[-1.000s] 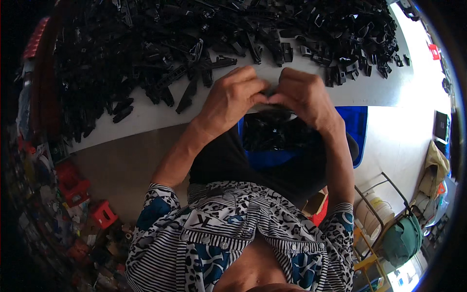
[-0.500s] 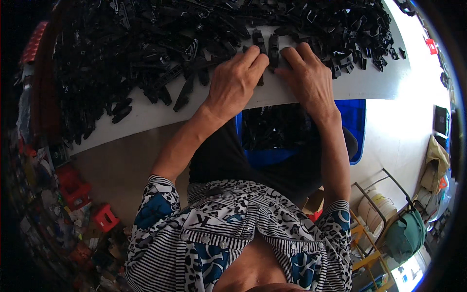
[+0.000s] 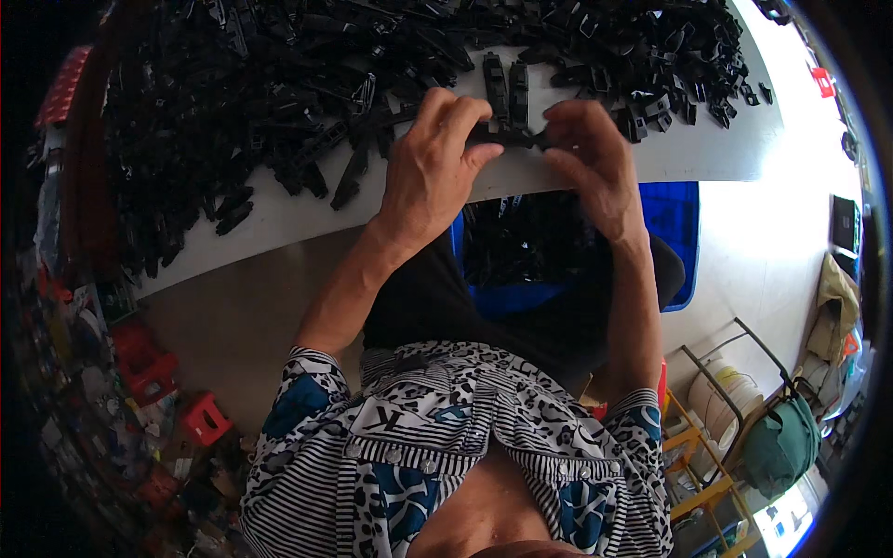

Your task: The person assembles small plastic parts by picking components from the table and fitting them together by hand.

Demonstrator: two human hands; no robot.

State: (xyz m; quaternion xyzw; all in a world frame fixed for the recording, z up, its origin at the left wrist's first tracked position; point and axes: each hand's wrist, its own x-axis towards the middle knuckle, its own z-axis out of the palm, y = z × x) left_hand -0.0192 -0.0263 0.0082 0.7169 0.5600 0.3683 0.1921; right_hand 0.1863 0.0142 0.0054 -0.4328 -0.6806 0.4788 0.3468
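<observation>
A slim black plastic part (image 3: pixel 512 138) lies crosswise between my hands, over the near edge of the white table. My left hand (image 3: pixel 433 158) pinches its left end between thumb and fingers. At its other end, my right hand (image 3: pixel 597 163) closes thumb and fingers around a dark tip; motion blur hides whether that is a separate small piece. Just beyond, two long black plastic parts (image 3: pixel 496 82) lie side by side, pointing away from me.
A large heap of black plastic parts (image 3: pixel 279 84) covers the far table (image 3: pixel 698 163). Below the edge, a blue crate (image 3: pixel 684 223) holds more black parts. Red stools (image 3: pixel 203 418) stand at lower left; a hand cart (image 3: pixel 735 363) and a green bag (image 3: pixel 779 451) are at right.
My hands have drawn back slightly from the two long parts, which now lie close together. A black part now shows crosswise between my fingers. My right hand has turned, its thumb now nearer me.
</observation>
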